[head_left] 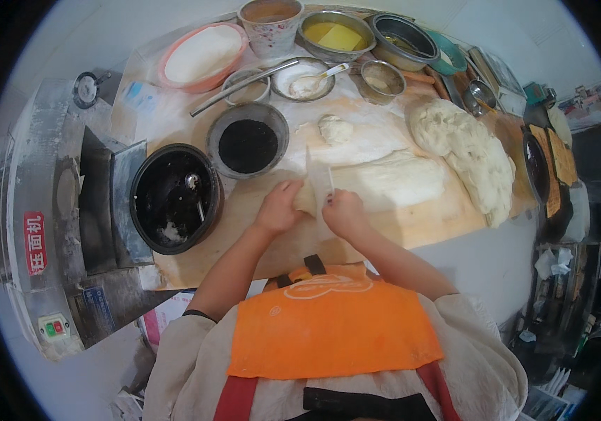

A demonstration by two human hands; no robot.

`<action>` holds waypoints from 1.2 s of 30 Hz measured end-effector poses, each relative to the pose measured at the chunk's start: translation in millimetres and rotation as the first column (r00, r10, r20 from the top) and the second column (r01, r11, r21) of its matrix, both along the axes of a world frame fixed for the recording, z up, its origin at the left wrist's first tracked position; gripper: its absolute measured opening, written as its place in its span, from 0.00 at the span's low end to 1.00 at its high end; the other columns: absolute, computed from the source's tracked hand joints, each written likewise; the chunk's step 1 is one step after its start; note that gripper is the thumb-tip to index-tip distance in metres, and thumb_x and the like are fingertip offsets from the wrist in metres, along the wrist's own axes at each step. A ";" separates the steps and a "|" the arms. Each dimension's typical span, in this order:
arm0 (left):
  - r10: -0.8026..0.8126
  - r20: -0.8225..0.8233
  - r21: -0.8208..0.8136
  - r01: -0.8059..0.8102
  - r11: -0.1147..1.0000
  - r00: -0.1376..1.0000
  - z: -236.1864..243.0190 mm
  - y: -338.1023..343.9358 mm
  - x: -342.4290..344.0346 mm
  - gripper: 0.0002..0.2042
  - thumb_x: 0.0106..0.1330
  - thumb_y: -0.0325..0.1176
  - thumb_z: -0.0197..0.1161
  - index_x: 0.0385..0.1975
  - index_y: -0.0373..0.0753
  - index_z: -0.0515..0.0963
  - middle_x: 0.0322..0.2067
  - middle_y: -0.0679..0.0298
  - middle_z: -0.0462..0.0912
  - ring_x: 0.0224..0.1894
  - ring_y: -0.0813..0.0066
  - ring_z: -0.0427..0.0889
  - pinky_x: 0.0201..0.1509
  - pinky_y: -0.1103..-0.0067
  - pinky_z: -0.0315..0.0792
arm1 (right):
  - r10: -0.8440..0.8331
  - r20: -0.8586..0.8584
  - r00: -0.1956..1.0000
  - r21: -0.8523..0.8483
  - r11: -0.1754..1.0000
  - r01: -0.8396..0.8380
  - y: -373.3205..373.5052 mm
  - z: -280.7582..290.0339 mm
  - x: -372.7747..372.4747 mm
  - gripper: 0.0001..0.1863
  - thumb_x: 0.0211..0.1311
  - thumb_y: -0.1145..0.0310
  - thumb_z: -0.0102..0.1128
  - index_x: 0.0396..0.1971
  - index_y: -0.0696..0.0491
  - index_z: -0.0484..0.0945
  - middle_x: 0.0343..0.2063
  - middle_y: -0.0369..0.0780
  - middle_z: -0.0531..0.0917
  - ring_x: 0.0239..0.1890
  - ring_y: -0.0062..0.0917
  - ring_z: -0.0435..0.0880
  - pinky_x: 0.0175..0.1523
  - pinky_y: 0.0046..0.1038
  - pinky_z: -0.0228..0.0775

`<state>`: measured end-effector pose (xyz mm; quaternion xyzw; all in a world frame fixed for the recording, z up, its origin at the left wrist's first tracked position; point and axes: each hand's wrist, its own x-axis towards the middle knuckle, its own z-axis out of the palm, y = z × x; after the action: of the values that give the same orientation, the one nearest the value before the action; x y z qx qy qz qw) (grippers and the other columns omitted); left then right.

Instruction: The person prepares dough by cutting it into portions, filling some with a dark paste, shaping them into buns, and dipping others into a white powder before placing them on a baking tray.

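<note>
My right hand (343,212) grips a knife (319,177) with a broad, pale blade, held upright at the left end of a long flattened slab of dough (393,181). Just left of the blade, my left hand (280,206) holds a small piece of dough (305,199), its fingers curled over it. Whether that piece is fully cut off I cannot tell. A small lump of dough (335,129) lies beyond the slab. On the right spreads a large mass of soft dough (460,156). Flour dusts the wooden board (258,251).
Left of my hands stand a dark pot (137,203) with a ladle and a metal bowl (213,140) of black seeds. Several basins and bowls line the back, among them a pink basin (167,78) of white powder. A floury machine (48,182) borders the left side.
</note>
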<state>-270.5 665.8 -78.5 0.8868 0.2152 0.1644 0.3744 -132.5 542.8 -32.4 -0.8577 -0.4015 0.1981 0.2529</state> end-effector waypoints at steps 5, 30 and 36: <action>0.115 0.054 -0.005 -0.115 0.993 0.992 0.0 1.2 -4.2 0.31 0.43 0.32 0.73 0.51 0.33 0.73 0.50 0.49 0.75 0.53 0.49 0.74 0.57 0.66 0.69 | -0.010 -0.091 0.996 -0.014 1.000 0.009 52.3 -9.1 27.5 0.08 0.49 0.73 0.54 0.20 0.62 0.79 0.20 0.52 0.81 0.26 0.41 0.83 0.34 0.38 0.76; -0.206 -0.261 -0.571 0.021 0.820 0.943 55.1 -2.2 66.7 0.36 0.49 0.33 0.71 0.62 0.36 0.67 0.57 0.49 0.74 0.57 0.57 0.74 0.52 0.73 0.73 | -0.085 -0.674 0.733 0.264 0.900 0.347 -119.6 54.4 78.0 0.11 0.56 0.71 0.60 0.38 0.61 0.79 0.24 0.38 0.82 0.22 0.20 0.79 0.25 0.25 0.72; 0.051 -0.308 -0.144 -0.100 0.985 0.950 75.1 -23.4 12.9 0.50 0.44 0.42 0.76 0.68 0.35 0.56 0.68 0.43 0.54 0.69 0.47 0.56 0.71 0.66 0.55 | 0.072 -0.219 0.973 0.277 0.961 -0.008 -91.3 37.4 62.0 0.10 0.54 0.72 0.57 0.32 0.63 0.78 0.25 0.49 0.83 0.27 0.40 0.82 0.33 0.36 0.75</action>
<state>-257.6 642.4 -3.4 0.8602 0.3163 0.0230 0.3994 -70.5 451.5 5.1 -0.7778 -0.4108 0.2425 0.4093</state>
